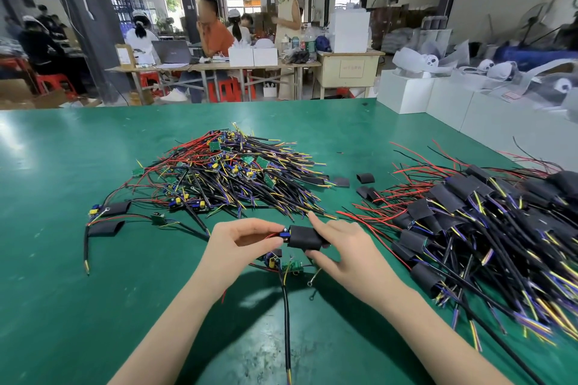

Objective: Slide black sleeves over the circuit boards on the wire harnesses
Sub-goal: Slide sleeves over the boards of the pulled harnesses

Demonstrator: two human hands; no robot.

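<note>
My left hand (242,242) pinches the end of a circuit board (284,234), whose blue part sticks out of a black sleeve (305,237). My right hand (337,244) holds that sleeve between thumb and fingers, index finger stretched over its top. Both hands hover just above the green table (78,291). Under them lies another bare harness (289,266) with a green board and a black cable running toward me. A heap of bare harnesses (231,178) lies behind my hands. To the right is a heap of sleeved harnesses (488,228).
Loose black sleeves (365,178) lie between the two heaps. Two sleeved harnesses (108,219) lie at the left. White boxes (438,100) line the table's right edge. People work at tables far behind.
</note>
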